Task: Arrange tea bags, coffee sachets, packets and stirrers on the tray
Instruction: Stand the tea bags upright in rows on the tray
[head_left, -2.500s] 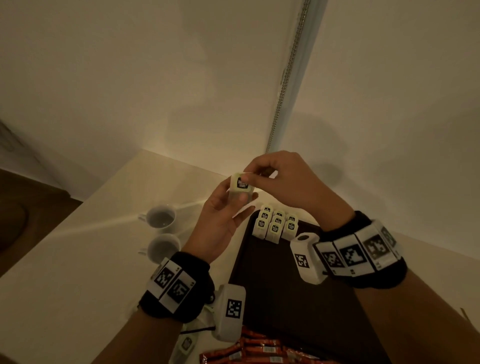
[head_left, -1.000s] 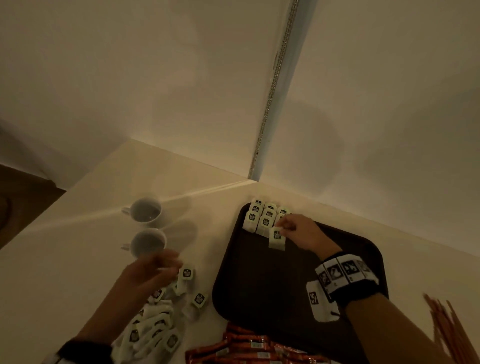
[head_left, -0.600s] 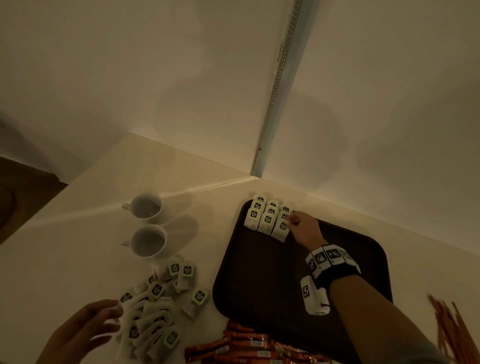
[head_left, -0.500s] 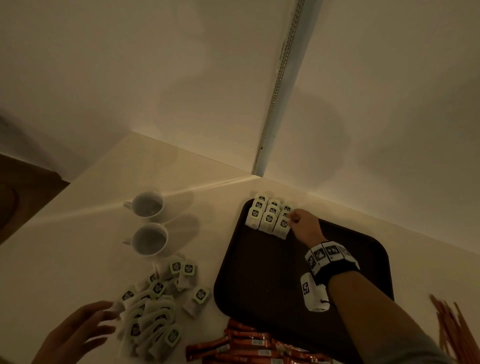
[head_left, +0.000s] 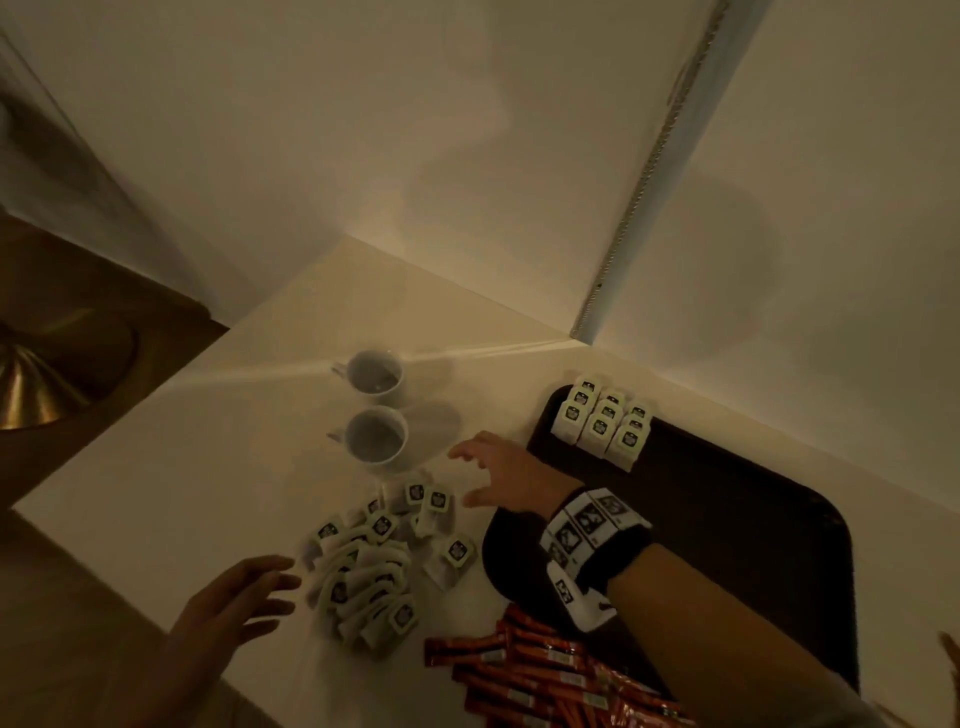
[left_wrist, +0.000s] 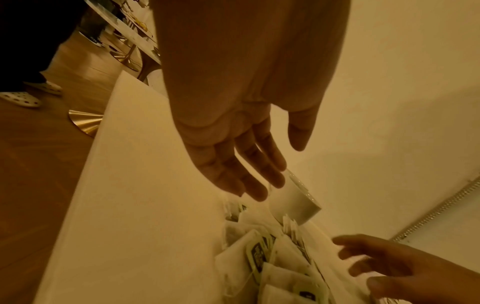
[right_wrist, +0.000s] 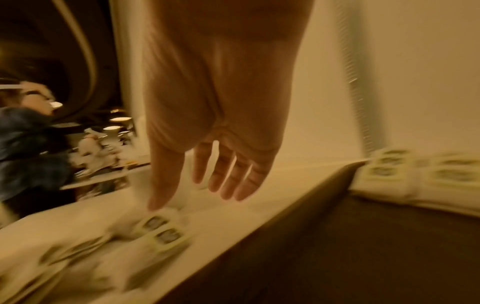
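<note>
R hand (head_left: 511, 480) has left tray (head_left: 753, 525), now spread empty over loose tea-bag pile (head_left: 374, 566); L hand (head_left: 228, 613) spread beside it, empty.

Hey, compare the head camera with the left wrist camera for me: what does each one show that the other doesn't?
Only the head view shows the dark tray, the neat block of tea bags in its far corner, the orange sachets and both cups.

Only the left wrist view shows the left hand's open palm from below, and someone's shoes on the floor.

Both show the loose tea bag pile on the table, one cup, and the right hand reaching toward the pile with spread fingers.
</note>
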